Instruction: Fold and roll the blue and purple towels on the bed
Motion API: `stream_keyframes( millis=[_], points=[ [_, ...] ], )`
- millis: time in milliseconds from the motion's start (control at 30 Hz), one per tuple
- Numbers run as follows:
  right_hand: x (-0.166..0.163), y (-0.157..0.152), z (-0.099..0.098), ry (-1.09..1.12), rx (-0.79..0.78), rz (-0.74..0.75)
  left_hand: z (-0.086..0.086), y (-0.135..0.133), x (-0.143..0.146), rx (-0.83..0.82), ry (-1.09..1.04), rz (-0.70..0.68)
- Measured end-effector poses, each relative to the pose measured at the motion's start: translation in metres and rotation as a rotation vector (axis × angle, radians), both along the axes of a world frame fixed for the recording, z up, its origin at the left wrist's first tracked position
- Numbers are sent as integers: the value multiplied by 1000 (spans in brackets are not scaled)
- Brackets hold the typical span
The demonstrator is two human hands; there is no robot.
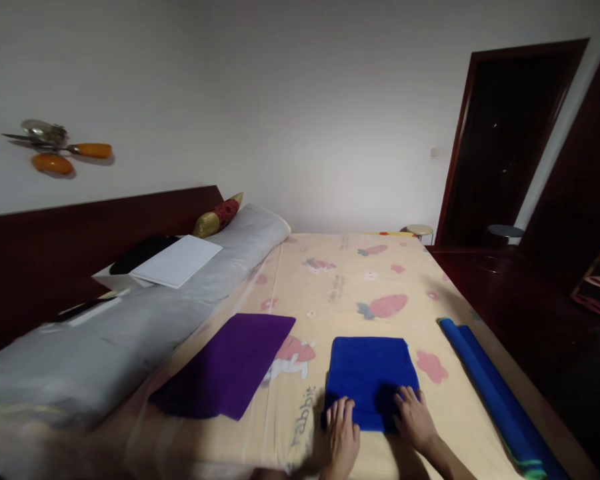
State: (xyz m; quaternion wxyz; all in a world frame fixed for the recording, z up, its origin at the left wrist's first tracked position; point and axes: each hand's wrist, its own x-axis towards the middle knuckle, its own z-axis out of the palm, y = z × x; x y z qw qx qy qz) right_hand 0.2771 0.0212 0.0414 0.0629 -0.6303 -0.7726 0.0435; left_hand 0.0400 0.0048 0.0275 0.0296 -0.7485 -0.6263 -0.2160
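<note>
Two bare hands reach in from the bottom edge, both on a folded blue cloth (373, 370) that lies flat near the front of a bed. The left hand (343, 439) rests at the cloth's near left corner, its fingers slightly bent and close together; the right hand (415, 419) touches the near right side, fingers also loosely curved. The thumbs are hard to make out, so I cannot tell whether either hand pinches the fabric or only presses it. The blue cloth is a neat, nearly square shape. Beneath it spreads a pale yellow bedsheet (353, 360) printed with carrots, flowers, rabbits and the word "rabbit". To the left, well apart from the blue cloth, lies a flat purple cloth (235, 363). To the right, along the bed's edge, stretches a long blue roll (495, 393) with green trim at its near end. Farther left, a grey covered bolster (180, 327) runs beside a dark red headboard (55, 247), with a white flat panel (177, 260) resting on it. Beyond stand a pale wall (330, 133), a dark doorway (515, 147) and two round stools (420, 229).
</note>
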Motion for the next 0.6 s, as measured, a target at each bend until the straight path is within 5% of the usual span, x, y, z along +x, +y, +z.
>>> stream_keyframes(
  millis=[200,333,600],
  points=[
    [-3,-32,-16,26,-63,4,-4,-22,-5,-156,-29,40],
    [-5,-38,-10,71,-51,-10,4,-16,-9,-193,-11,38],
    [27,0,19,164,-179,-4,28,10,-14,-249,-26,24]
  ],
)
